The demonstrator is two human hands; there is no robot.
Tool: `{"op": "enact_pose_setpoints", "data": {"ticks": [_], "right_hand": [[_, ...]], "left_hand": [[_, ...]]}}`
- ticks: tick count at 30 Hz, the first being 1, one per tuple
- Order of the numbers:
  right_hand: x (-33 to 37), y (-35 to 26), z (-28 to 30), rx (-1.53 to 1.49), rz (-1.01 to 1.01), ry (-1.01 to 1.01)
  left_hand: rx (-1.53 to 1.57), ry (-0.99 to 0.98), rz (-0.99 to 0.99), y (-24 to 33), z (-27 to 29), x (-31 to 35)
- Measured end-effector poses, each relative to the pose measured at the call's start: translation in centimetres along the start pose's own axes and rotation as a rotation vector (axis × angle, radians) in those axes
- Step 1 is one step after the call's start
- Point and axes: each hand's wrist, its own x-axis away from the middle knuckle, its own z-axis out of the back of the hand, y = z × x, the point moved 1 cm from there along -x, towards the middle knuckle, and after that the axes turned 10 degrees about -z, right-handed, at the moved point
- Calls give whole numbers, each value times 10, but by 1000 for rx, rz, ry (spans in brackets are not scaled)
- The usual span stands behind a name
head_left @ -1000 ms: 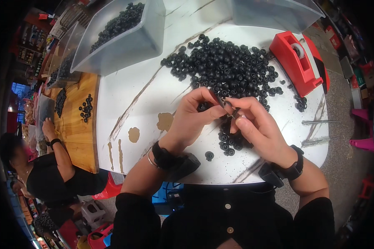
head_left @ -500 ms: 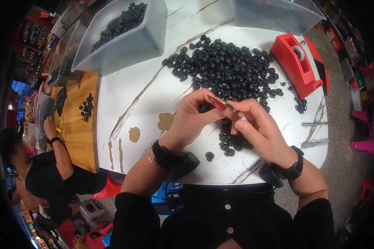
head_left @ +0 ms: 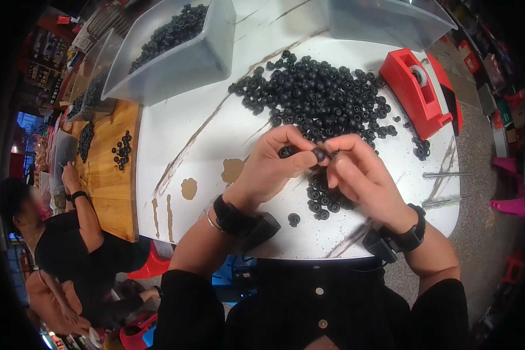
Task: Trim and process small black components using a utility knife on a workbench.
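Note:
Above the near edge of a heap of small round black parts (head_left: pixel 321 96), my two hands meet. Between the thumb and fingertips of my left hand (head_left: pixel 259 172) is one round black part (head_left: pixel 319 154), like a hollow ball with a rim. A second black part (head_left: pixel 286 152) shows inside the curl of the same hand; whether it is gripped I cannot tell. The closed fingers of my right hand (head_left: pixel 364 181) pinch at the right side of the held part, on something dark and too small to make out. One loose black part (head_left: pixel 294 220) lies near the table's front.
Clear plastic bins (head_left: pixel 181 64) stand at the back; the left one holds black parts. A red tape dispenser (head_left: pixel 417 93) sits at the right, with thin metal tweezers (head_left: pixel 449 174) below it. At the wooden table (head_left: pixel 114 192) on the left, a co-worker (head_left: pixel 64 245) sits.
A dark red patch between my fingertips no longer shows; the round black part is now visible there. My right fingers have curled in more. The co-worker's arms have shifted slightly.

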Motion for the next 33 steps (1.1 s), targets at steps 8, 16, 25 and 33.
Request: {"op": "enact_pose_setpoints", "data": {"ticks": [8, 16, 25, 33], "right_hand": [[-3, -2, 5, -152, -100, -37], [-6, -5, 1, 4, -179, -19], [4, -9, 0, -125, -114, 50], [1, -15, 2, -137, -85, 56]], "left_hand": [[33, -45, 100, 3, 3, -1], [-111, -113, 140, 7, -6, 3], [-246, -100, 92, 49, -7, -6], [-967, 246, -426, 215, 63, -100]]}}
